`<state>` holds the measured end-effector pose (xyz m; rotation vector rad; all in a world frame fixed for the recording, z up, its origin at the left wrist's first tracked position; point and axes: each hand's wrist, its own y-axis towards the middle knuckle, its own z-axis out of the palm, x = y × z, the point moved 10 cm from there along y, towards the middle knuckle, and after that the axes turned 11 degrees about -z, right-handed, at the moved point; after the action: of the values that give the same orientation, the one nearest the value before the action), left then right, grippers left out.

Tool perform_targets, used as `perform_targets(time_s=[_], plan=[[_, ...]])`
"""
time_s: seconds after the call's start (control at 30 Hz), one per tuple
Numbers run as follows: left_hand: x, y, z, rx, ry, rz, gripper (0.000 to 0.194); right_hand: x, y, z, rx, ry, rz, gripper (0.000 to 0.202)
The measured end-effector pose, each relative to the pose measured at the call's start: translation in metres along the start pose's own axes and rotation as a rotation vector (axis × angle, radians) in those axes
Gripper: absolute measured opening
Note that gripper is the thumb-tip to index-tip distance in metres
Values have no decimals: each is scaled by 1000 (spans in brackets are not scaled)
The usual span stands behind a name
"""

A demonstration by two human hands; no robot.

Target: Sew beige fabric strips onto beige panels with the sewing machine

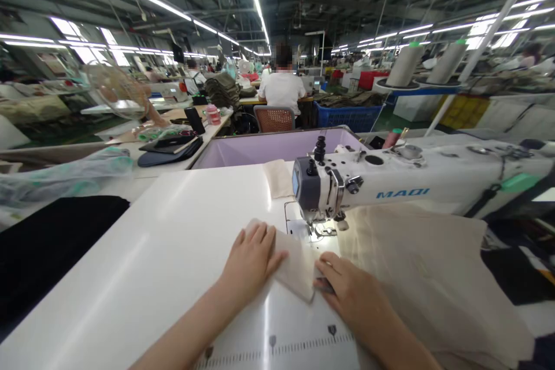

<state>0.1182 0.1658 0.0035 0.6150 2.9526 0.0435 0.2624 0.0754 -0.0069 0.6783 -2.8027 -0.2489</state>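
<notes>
A folded piece of cream fabric (296,266) lies on the white sewing table, just in front of the sewing machine's needle area. My left hand (254,257) rests flat on its left part, fingers stretched out and slightly spread. At the right edge of the fabric is my right hand (353,292), its fingers curled around a small dark tool (324,284) mostly hidden by the hand. The presser foot (326,232) stands just beyond the fabric, lit by the machine's lamp. A second cream piece (278,179) lies left of the machine head.
The white sewing machine (403,176) spans the right side. Larger cream cloth (416,266) spreads beneath its arm. Black cloth (56,248) lies at the left. Beyond the table are a lilac bin (243,150), a blue crate (347,118) and a seated person (282,92).
</notes>
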Motion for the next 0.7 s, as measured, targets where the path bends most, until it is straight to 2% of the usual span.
perform_targets(time_s=[0.13,0.27,0.43,0.7], plan=[[-21,56,-3,59,-123,162,43,-3,1,1,-61,-14,39,25],[-37,85,4,82,-175,338,38,-5,1,4,-96,-23,73,25],[-43,100,11,86,-178,438,33,-6,6,7,-78,-42,108,23],[-45,103,9,59,-176,487,29,-9,8,10,-53,29,147,28]])
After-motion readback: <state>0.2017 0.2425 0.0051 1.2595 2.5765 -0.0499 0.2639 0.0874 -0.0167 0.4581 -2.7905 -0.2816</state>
